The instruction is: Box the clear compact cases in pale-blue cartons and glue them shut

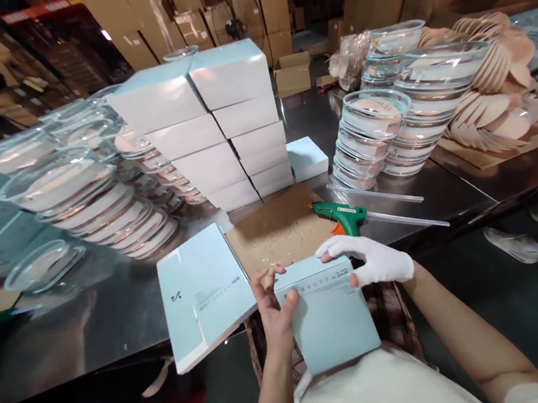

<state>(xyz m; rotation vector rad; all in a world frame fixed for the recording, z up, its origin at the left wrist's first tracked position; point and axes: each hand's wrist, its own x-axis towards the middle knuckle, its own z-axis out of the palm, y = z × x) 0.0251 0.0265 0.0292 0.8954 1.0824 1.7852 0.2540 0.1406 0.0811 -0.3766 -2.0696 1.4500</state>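
Note:
I hold a pale blue box [331, 317] against my body at the table's near edge. My bare left hand [272, 309] grips its left side, thumb on the top face. My right hand [371, 259], in a white glove, clasps the upper right corner. A flat, unfolded pale blue box blank [202, 295] lies just left of my left hand, overhanging the table edge. A green glue gun [339, 213] with an orange trigger rests on the table just beyond my right hand, beside a sheet of cardboard [278, 230].
Two stacks of closed pale blue boxes [217, 128] rise behind the cardboard. Stacks of glass dishes stand at the left [97, 200] and right [380, 131]. Round wooden lids [500, 93] are heaped far right. Clear glue sticks [392, 210] lie on the steel table [89, 316].

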